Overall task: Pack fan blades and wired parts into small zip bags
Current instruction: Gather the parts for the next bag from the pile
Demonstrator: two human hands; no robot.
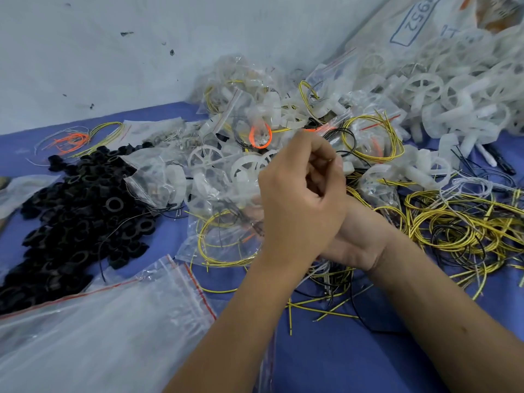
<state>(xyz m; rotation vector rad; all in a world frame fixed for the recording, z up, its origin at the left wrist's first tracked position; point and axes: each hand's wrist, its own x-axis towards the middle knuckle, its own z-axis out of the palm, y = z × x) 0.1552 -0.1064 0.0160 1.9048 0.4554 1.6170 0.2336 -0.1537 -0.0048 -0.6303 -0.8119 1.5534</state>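
We keep the empty zip bags (99,330) near. Left hand (297,199) curled, pinching the small bag (226,222) of yellow wire; right hand (351,236) mostly hidden, can't tell. Press seal fully before tossing onto filled bags (255,109).

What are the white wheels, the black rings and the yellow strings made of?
White wheels: likely moulded plastic, milky and slightly see-through. Black rings: matte and dark, maybe rubber or plastic; hard to tell. Yellow strings: thin wires in a smooth yellow coating, springy loops that hold their curve.
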